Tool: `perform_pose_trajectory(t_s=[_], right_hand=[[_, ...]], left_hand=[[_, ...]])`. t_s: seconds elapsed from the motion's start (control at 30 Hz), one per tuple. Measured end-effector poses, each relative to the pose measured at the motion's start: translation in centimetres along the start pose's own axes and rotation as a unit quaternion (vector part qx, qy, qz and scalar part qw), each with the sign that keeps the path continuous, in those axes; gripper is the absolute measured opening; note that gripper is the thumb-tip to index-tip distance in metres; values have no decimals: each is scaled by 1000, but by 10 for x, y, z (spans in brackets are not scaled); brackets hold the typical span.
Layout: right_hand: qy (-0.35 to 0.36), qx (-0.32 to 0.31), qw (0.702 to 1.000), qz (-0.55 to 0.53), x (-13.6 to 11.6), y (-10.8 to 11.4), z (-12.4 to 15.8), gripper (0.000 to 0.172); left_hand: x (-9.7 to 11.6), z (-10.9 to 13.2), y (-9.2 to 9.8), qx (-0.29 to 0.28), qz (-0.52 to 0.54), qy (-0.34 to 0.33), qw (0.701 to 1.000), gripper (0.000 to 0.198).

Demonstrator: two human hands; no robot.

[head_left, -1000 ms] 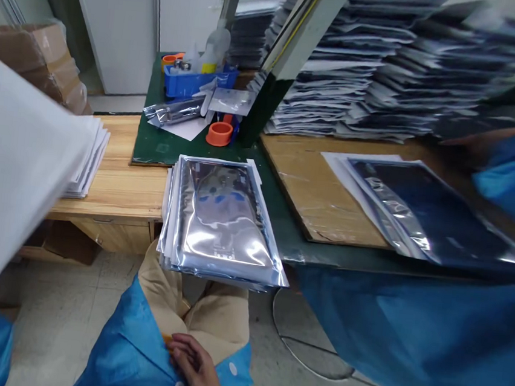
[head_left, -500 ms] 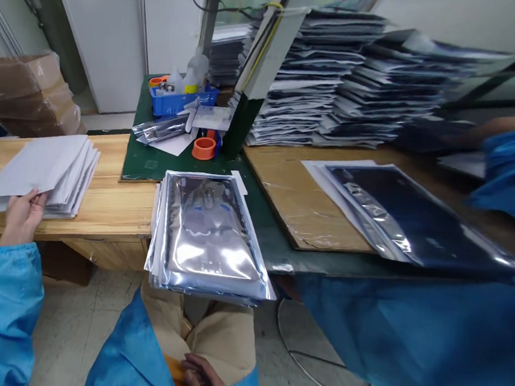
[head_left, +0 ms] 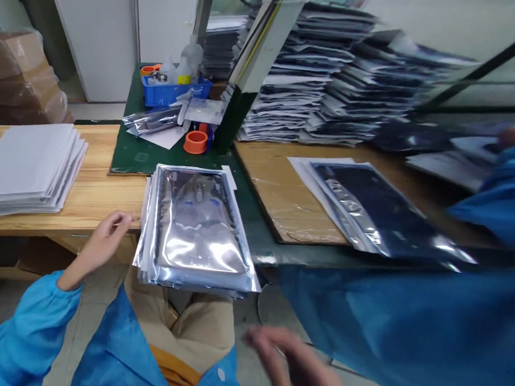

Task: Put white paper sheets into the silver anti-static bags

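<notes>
In front of me a stack of shiny silver bags (head_left: 202, 242) lies at the table edge, its near end jutting over my lap. My left hand (head_left: 105, 239) is in the air just left of that stack, thumb and fingers drawn together, with nothing visible in them. A pile of white sheets or envelopes (head_left: 23, 164) rests on the wooden table, farther left. My right hand (head_left: 301, 373), blurred, hovers low on the right, below the table edge. Its fingers are bent, a gap shows between thumb and forefinger, and I see nothing held.
A co-worker's blue sleeve (head_left: 507, 199) reaches in from the right beside dark silver bags (head_left: 374, 210) on a cardboard sheet (head_left: 280, 189). Tall stacks of bags (head_left: 309, 76) stand behind a slanted post (head_left: 256, 65). A blue tray (head_left: 162, 93) with bottles and an orange tape roll (head_left: 195, 142) sit behind.
My left hand has left the white pile and moved right, toward the silver bags. My right hand has risen from my lap and moved right. The co-worker's arm has shifted slightly.
</notes>
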State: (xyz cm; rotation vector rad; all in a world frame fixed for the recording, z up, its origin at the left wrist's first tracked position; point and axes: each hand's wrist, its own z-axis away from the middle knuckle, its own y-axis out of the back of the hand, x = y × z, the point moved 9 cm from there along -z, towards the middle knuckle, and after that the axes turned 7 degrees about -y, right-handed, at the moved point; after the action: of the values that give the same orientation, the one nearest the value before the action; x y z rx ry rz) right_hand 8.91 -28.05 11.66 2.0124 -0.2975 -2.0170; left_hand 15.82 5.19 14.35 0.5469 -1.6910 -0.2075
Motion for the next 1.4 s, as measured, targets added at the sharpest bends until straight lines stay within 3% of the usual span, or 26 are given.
perform_pose_trajectory(t_s=[0.07,0.2,0.3,0.4,0.53,0.73,0.93,1.13,1.27,1.4], right_hand=[[-2,97,995,13,-15,21,-37,18],[-33,38,999,22,-11,4,-105,24],[-55,13,998,9,2,-3,-126,22],[-78,5,997,-11,13,-3,-131,26],[-115,-25,992,-51,20,-5,-136,34],[-164,-80,974,-135,21,-12,-138,50],[-173,-97,962,-185,11,-18,-136,48],[-156,-56,972,-165,18,-16,-144,36],[-132,-30,980,-149,12,-11,-148,33],[-96,36,984,-146,-1,21,-149,29]], left_hand=[[1,-11,-28,-41,4,-11,999,35],[-4,-26,-39,-5,-30,-15,999,32],[-13,-32,-37,13,-44,-4,999,38],[-12,-34,-41,-10,-52,-12,999,37],[10,-34,-38,17,-70,-29,997,35],[41,-35,-58,-26,86,8,996,33],[32,-29,-60,-5,213,89,973,50],[17,-33,-62,-9,276,145,950,57],[12,-41,-54,-8,235,124,964,61],[3,-46,-47,-18,190,80,978,60]])
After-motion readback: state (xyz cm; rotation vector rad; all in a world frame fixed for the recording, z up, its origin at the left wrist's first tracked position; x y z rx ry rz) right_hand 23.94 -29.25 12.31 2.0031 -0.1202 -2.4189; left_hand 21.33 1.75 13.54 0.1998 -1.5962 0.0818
